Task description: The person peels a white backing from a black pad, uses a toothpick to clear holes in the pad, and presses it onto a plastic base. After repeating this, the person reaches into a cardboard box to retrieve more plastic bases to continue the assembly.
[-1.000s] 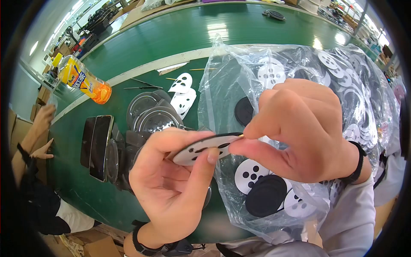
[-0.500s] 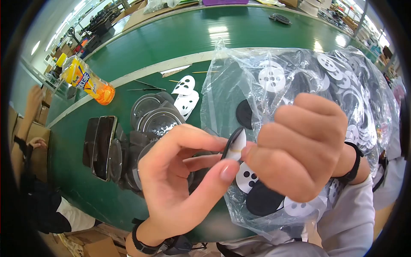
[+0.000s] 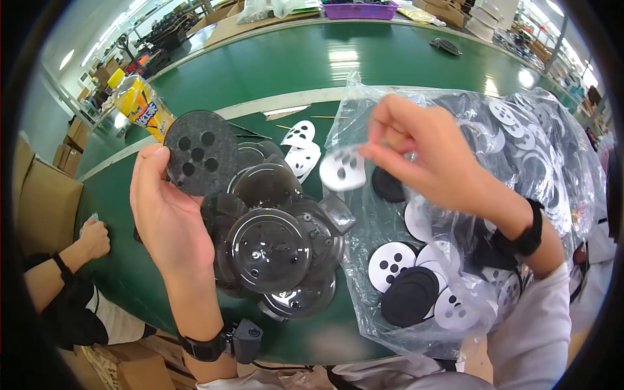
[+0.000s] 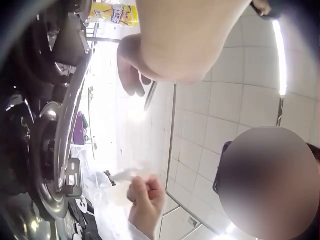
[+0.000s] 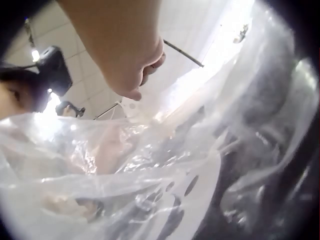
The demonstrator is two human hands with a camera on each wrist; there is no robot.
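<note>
My left hand (image 3: pixel 172 221) holds up a dark grey disc (image 3: pixel 218 140) with several round holes, thumb at its left edge. A thin white disc with holes (image 3: pixel 342 170), slightly blurred, hangs from the pinched fingertips of my right hand (image 3: pixel 432 153), over the left part of the clear plastic bag (image 3: pixel 364 260). The right wrist view shows a bit of that white sheet (image 5: pixel 131 107) beneath my right hand (image 5: pixel 132 65). Glossy dark plastic discs (image 3: pixel 270 250) lie piled between my hands. Black discs (image 3: pixel 409 297) and white discs (image 3: pixel 390 266) lie on the bag's near part.
A drink bottle (image 3: pixel 143 104) stands behind my left hand. White pieces (image 3: pixel 302 161) and thin sticks (image 3: pixel 283 127) lie beyond the glossy pile. At the left is another person's hand (image 3: pixel 95 239). The bag's right side holds many discs (image 3: pixel 552 188). A purple tray (image 3: pixel 361 11) sits far back.
My hands have moved apart. The white layer has come off the dark disc and is in my right hand; my left hand has moved left and up with the dark disc.
</note>
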